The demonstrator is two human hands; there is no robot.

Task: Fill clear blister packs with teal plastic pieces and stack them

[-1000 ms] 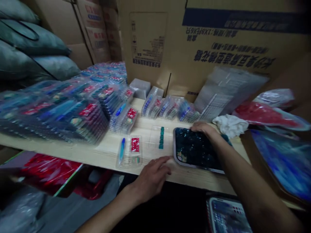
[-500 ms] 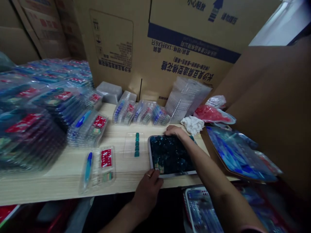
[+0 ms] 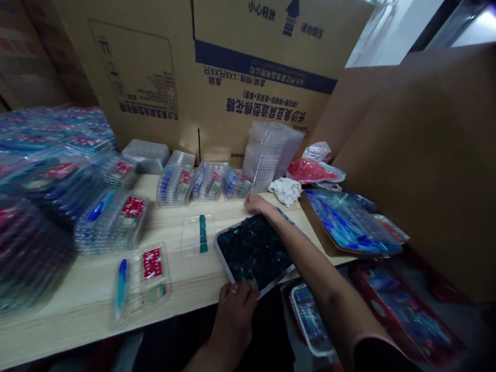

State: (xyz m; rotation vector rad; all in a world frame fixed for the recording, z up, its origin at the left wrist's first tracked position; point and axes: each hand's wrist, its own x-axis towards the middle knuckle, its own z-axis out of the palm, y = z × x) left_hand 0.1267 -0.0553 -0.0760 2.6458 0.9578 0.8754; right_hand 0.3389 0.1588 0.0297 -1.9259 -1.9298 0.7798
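A shallow tray with a pale rim (image 3: 223,261), filled with dark teal glossy pieces (image 3: 251,248), sits at the table's front edge, turned at an angle. My left hand (image 3: 238,310), with a ring on one finger, is closed on its near rim. At its far edge is my right hand (image 3: 256,203), fingers curled in and partly hidden; the forearm crosses over the tray's right part. Left of the tray, a flat clear plastic insert (image 3: 191,238) bears a column of green pieces (image 3: 203,233). Farther left lies a clear blister pack (image 3: 134,289) with a blue pen (image 3: 121,284) and a red patterned card (image 3: 152,262).
Stacks of filled blister packs (image 3: 112,219) crowd the left. Along the back stand smaller stacks (image 3: 176,183), empty clear inserts (image 3: 263,160) and white crumpled tissue (image 3: 285,191). A carton of blue items (image 3: 341,222) is at right. A large cardboard box (image 3: 217,103) walls the back.
The tray has turned on the table, its near side swinging toward me over the front edge, both hands staying at it. The whole view has shifted to the right.
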